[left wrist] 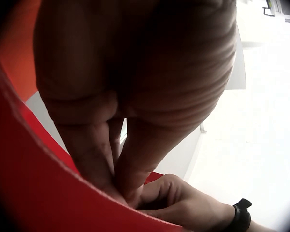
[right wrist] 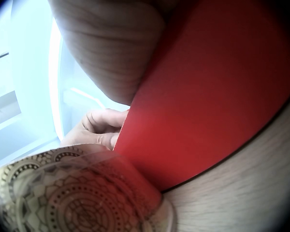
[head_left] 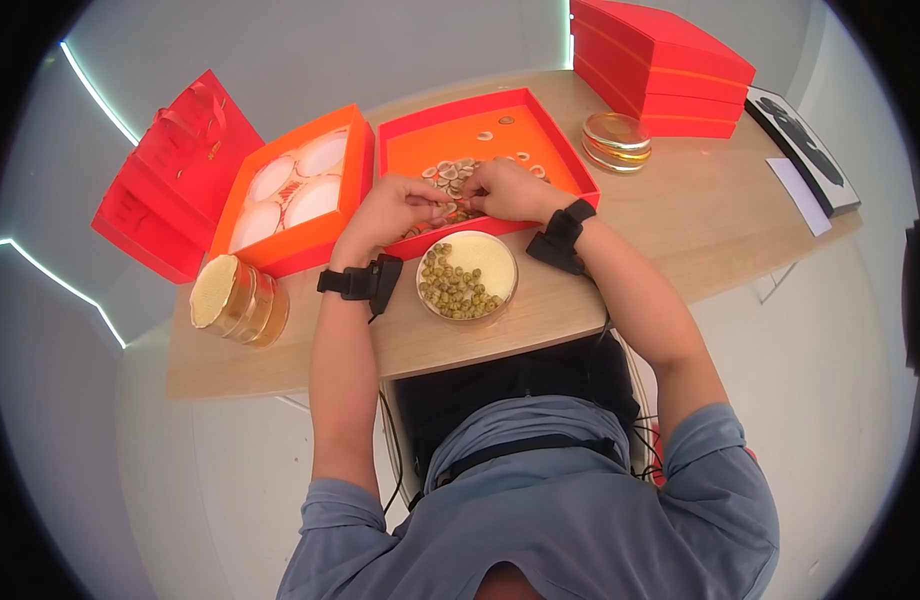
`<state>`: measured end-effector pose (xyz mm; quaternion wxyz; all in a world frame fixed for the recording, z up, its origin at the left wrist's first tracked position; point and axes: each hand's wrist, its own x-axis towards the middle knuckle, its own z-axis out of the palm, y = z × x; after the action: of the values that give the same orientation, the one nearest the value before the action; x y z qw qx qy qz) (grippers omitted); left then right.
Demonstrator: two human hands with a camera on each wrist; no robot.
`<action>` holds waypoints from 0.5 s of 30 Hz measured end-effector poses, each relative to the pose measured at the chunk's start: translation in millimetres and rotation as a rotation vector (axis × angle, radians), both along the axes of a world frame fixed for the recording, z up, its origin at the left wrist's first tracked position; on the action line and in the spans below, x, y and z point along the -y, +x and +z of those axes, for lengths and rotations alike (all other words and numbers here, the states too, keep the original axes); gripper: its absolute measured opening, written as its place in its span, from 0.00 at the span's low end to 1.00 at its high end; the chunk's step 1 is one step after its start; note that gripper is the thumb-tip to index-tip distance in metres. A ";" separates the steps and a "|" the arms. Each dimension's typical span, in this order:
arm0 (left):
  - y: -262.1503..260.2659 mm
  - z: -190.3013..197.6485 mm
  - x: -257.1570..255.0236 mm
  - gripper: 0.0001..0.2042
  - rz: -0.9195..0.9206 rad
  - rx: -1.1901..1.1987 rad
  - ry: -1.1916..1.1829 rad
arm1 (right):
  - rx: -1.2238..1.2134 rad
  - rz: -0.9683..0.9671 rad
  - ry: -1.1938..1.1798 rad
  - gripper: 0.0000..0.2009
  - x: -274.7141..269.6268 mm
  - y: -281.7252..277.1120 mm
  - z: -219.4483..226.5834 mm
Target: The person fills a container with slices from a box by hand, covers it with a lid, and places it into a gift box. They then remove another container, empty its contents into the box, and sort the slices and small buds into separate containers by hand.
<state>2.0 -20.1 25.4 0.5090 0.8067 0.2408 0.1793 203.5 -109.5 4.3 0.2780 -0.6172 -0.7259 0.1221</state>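
Over the near side of a red box with an orange floor (head_left: pixel 430 145), the left hand (head_left: pixel 392 212) pinches a small flat, pale-rimmed piece (head_left: pixel 447 209) between thumb and finger. Just to its right, the right hand (head_left: pixel 510 190) has its fingers bent down among similar pieces (head_left: pixel 452 178); whether they hold one is hidden. The left wrist view shows the left hand (left wrist: pixel 135 87) and right hand (left wrist: pixel 183 205) close together behind the red wall (left wrist: pixel 63 193). In the right wrist view, the box wall (right wrist: pixel 208 106) covers the fingertips of the right hand (right wrist: pixel 111 53).
A round container of greenish balls (head_left: pixel 460 290) stands before the box. At left are a gold-lidded jar (head_left: pixel 242 303), an orange box of round white items (head_left: pixel 315 202) and red bags (head_left: pixel 185 175). Rightward are a glass container (head_left: pixel 616 142), stacked red boxes (head_left: pixel 670 80) and a black-and-white box (head_left: pixel 805 150).
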 end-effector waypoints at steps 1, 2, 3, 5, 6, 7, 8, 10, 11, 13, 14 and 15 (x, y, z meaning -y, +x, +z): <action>-1.8 6.9 6.2 0.09 0.014 0.015 -0.026 | 0.001 0.001 0.005 0.07 -0.3 0.2 -0.5; -3.2 12.7 11.0 0.09 0.028 0.030 -0.052 | 0.001 0.002 0.010 0.07 -1.0 0.7 -1.9; -3.9 16.6 13.7 0.08 0.031 0.019 -0.037 | 0.001 0.003 0.015 0.07 -1.6 1.1 -2.9; -5.7 22.2 17.5 0.07 0.038 -0.004 -0.007 | 0.011 0.007 0.011 0.07 -2.3 1.3 -3.3; -7.0 24.3 19.2 0.06 0.028 -0.009 -0.009 | 0.015 0.009 0.009 0.08 -2.8 1.4 -3.6; -8.5 26.1 20.5 0.05 0.017 -0.015 -0.011 | 0.010 0.006 0.010 0.08 -3.3 1.5 -4.2; -9.6 27.8 21.7 0.04 0.007 -0.020 -0.014 | 0.006 0.002 0.010 0.08 -3.6 1.9 -4.9; -12.4 30.9 22.8 0.03 -0.043 -0.042 -0.034 | 0.003 -0.002 0.007 0.08 -3.2 2.0 -4.8; -13.4 32.5 23.6 0.03 -0.068 -0.053 -0.044 | 0.006 -0.002 0.004 0.08 -2.5 1.5 -3.6; -14.0 37.3 27.6 0.03 -0.095 -0.136 -0.032 | 0.002 -0.004 0.000 0.08 -2.0 1.1 -3.0; -14.1 38.5 28.6 0.04 -0.108 -0.178 -0.026 | -0.004 -0.008 -0.001 0.08 -2.0 1.0 -3.2; -14.1 36.7 27.5 0.04 -0.120 -0.190 -0.023 | -0.010 -0.011 -0.003 0.08 -2.0 1.0 -3.4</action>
<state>-12.2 -47.6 62.1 0.5030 0.8271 0.2415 0.0685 204.5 -107.5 1.0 0.2815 -0.6210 -0.7208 0.1247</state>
